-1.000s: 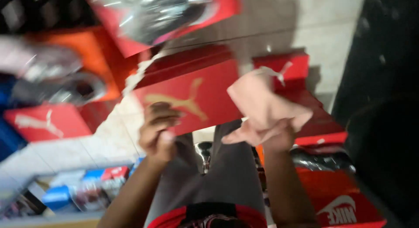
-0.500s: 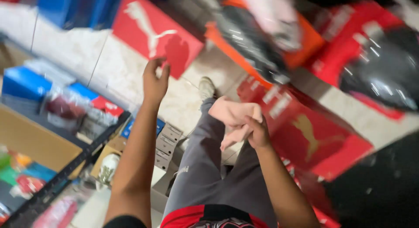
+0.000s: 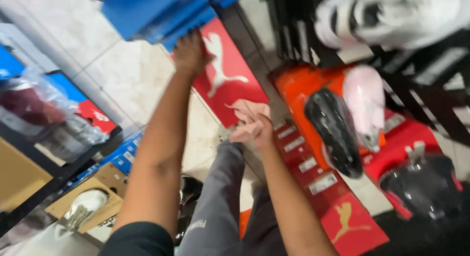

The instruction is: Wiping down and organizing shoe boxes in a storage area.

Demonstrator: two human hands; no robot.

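My left hand (image 3: 191, 53) reaches up to a red shoebox (image 3: 230, 84) with a white animal logo, fingers curled over its top corner, just under a stack of blue boxes (image 3: 156, 13). My right hand (image 3: 257, 131) is lower, in the middle of the view, closed on a crumpled pink cloth (image 3: 249, 111) held against the red shoebox's lower edge. My grey trouser leg (image 3: 220, 202) shows below both arms. The picture is blurred by motion.
An orange box (image 3: 293, 89) carries a black shoe in plastic (image 3: 335, 133) and a pink shoe (image 3: 364, 102). Red boxes (image 3: 342, 212) line the tiled floor (image 3: 127, 75). White shoes (image 3: 387, 16) sit on a black rack. A shelf with bagged shoes (image 3: 44, 114) stands left.
The view has swung; my left hand has risen from open air to the red shoebox's top corner. My right hand keeps hold of the pink cloth, which is now beside that box.
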